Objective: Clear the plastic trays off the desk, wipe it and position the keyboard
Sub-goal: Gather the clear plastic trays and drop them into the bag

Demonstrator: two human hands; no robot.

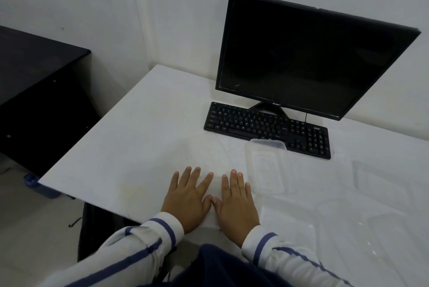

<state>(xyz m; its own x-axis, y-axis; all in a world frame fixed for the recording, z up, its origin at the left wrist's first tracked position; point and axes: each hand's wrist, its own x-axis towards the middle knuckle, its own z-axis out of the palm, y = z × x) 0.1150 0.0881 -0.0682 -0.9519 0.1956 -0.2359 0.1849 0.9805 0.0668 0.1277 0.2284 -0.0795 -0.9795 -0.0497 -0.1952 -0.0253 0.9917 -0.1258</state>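
My left hand and my right hand lie flat and side by side on the white desk, fingers spread, palms down on a faint clear plastic tray. Right of my right hand stands another clear plastic tray, its far rim over the front edge of the black keyboard. More clear trays lie further right, hard to make out. The keyboard sits at an angle in front of the monitor.
A black monitor stands behind the keyboard against the white wall. A dark cabinet stands left of the desk. A blue object sits on the floor below the desk's left corner.
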